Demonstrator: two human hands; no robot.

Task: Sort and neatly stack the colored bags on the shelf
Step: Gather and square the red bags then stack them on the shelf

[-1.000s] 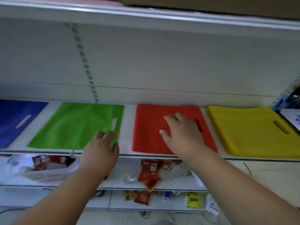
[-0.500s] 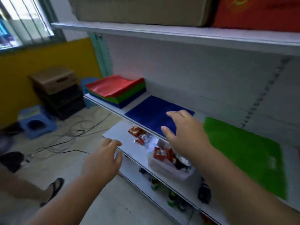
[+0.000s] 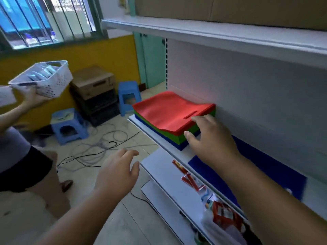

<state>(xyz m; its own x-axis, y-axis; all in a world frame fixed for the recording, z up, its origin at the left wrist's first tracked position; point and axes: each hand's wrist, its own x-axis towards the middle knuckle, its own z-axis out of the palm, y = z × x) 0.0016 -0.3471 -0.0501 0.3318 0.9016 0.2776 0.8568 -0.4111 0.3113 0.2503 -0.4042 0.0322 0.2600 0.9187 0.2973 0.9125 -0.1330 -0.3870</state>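
Two bare forearms, no sleeves in view, nothing worn at either wrist. Left hand (image 3: 117, 171) with no ring, no glove, no watch; short nails just visible at the fingertips. Right hand (image 3: 211, 138) likewise ungloved and free of jewellery, thumbnail trimmed short. Both arms bare as far up as the frame edge at the bottom, so any garment higher up cannot be told. Slight motion blur over both hands, finer detail such as marks or hairs too soft to make out
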